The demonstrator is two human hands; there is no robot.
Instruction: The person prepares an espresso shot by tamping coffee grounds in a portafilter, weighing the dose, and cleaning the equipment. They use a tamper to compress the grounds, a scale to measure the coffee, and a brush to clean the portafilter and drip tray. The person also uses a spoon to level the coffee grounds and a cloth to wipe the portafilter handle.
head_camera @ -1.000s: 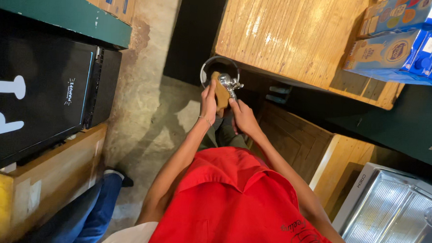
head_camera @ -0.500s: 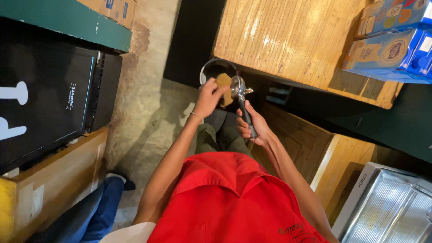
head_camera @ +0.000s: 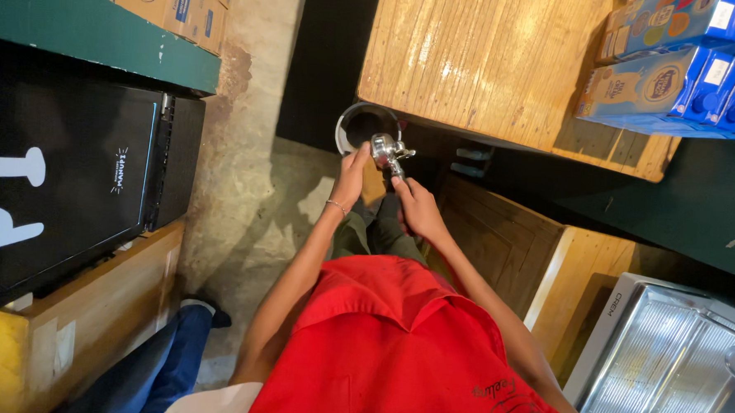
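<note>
Metal portafilter [head_camera: 384,147] was held over the round bin [head_camera: 346,125], just near the wooden desk's [head_camera: 473,62] edge. Right hand [head_camera: 414,208] gripped its handle; left hand [head_camera: 352,174] pressed a brown cloth [head_camera: 374,182] against it. Blue cartons [head_camera: 679,63] stood far right on the desk. Black cabinet [head_camera: 63,185] left, steel appliance [head_camera: 674,368] near right, concrete floor [head_camera: 252,210] below.

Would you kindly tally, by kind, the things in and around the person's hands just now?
Hands: 2, left hand and right hand
Metal portafilter: 1
Round bin: 1
Bracelet: 1
Wooden counter: 1
Total: 6
</note>
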